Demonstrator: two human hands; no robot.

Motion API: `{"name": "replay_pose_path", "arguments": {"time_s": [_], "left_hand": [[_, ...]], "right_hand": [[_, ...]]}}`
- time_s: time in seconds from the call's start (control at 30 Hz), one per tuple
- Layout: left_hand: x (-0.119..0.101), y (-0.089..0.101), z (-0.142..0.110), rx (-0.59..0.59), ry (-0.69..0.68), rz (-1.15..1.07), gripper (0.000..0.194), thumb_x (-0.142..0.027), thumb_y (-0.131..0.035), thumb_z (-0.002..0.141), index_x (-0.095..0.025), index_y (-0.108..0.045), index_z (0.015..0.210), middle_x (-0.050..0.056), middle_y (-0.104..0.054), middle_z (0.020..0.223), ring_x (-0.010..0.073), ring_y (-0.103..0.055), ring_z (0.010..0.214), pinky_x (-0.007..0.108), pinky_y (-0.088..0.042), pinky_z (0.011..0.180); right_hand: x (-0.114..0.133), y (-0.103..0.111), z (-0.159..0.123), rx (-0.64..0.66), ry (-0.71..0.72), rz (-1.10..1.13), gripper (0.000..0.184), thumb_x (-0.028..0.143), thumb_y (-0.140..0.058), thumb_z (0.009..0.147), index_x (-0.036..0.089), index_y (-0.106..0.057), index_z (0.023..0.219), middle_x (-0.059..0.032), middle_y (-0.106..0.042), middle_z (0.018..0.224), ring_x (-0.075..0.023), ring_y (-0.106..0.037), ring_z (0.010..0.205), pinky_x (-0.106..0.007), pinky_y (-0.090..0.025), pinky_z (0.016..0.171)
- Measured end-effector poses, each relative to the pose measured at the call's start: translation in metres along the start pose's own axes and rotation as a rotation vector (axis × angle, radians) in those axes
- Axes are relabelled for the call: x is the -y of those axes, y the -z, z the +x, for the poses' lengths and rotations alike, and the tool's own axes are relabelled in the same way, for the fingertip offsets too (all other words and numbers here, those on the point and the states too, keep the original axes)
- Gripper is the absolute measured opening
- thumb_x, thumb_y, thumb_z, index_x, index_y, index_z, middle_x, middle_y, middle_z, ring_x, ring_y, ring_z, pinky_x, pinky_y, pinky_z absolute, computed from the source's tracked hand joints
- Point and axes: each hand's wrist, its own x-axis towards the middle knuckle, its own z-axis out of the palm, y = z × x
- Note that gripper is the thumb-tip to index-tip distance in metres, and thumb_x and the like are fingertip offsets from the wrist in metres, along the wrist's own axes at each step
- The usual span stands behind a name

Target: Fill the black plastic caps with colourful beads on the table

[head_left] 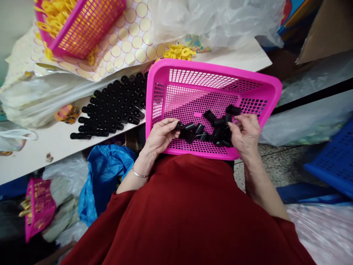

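A pink plastic basket (pixel 215 66) rests against my front, with several loose black cylinders (pixel 199 129) in its near part. Between the thumb and fingers of my left hand (pixel 162 134) is one black cylinder (pixel 179 126), at the basket's left side. My right hand (pixel 246 133) reaches in over the right side, its fingertips closed on a black cylinder (pixel 227 118) beside the pile. Left of the basket, many more black cylinders (pixel 110 105) lie packed in rows on the white table (pixel 55 165).
Another pink basket (pixel 91 27) full of yellow plastic pieces stands at the back left on a sheet with round stickers (pixel 129 46). Loose yellow pieces (pixel 179 52) lie behind my basket. A blue bag (pixel 102 176) is below the table; a blue crate (pixel 335 158) sits right.
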Motion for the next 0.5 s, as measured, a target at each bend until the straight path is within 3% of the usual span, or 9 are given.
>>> {"name": "replay_pose_path", "arguments": {"time_s": [0.17, 0.27, 0.37, 0.43, 0.5], "left_hand": [[0.001, -0.003, 0.002, 0.03, 0.025, 0.016, 0.03, -0.027, -0.09, 0.063, -0.014, -0.072, 0.082, 0.001, -0.067, 0.072, 0.0078, -0.061, 0.056, 0.019, -0.051, 0.051], [0.001, -0.006, 0.003, 0.044, 0.038, 0.014, 0.032, -0.027, -0.092, 0.06, -0.013, -0.072, 0.081, 0.0, -0.067, 0.071, 0.0076, -0.06, 0.055, 0.019, -0.05, 0.051], [0.001, -0.009, 0.003, 0.056, 0.047, 0.008, 0.031, -0.026, -0.092, 0.059, -0.013, -0.072, 0.079, 0.0, -0.068, 0.072, 0.0074, -0.06, 0.054, 0.019, -0.049, 0.05], [0.0, -0.009, 0.002, 0.068, 0.046, 0.0, 0.03, -0.024, -0.09, 0.061, -0.012, -0.071, 0.08, 0.0, -0.068, 0.072, 0.0073, -0.06, 0.054, 0.019, -0.049, 0.051], [0.0, -0.008, 0.001, 0.073, 0.045, -0.005, 0.028, -0.022, -0.088, 0.063, -0.012, -0.071, 0.082, 0.0, -0.068, 0.073, 0.0071, -0.06, 0.055, 0.019, -0.049, 0.051]], "right_hand": [[0.016, 0.013, -0.021, 0.259, 0.231, -0.017, 0.019, 0.033, -0.053, 0.092, 0.022, -0.068, 0.094, -0.0085, -0.067, 0.099, -0.023, -0.059, 0.089, -0.04, -0.049, 0.08], [0.033, 0.007, -0.029, 0.45, 0.352, -0.234, 0.022, 0.026, -0.052, 0.089, 0.019, -0.069, 0.101, -0.0106, -0.07, 0.108, -0.0245, -0.054, 0.09, -0.04, -0.041, 0.075], [0.042, -0.005, -0.028, 0.592, 0.374, -0.417, 0.022, 0.018, -0.049, 0.085, 0.018, -0.068, 0.097, -0.0112, -0.069, 0.1, -0.0249, -0.049, 0.088, -0.038, -0.032, 0.071], [0.041, -0.01, -0.024, 0.615, 0.374, -0.421, 0.018, 0.018, -0.049, 0.085, 0.018, -0.066, 0.091, -0.0103, -0.067, 0.089, -0.0248, -0.048, 0.087, -0.038, -0.031, 0.072], [0.036, -0.011, -0.021, 0.546, 0.352, -0.33, 0.016, 0.022, -0.051, 0.086, 0.018, -0.065, 0.092, -0.0099, -0.067, 0.089, -0.0252, -0.051, 0.089, -0.038, -0.034, 0.074]]}}
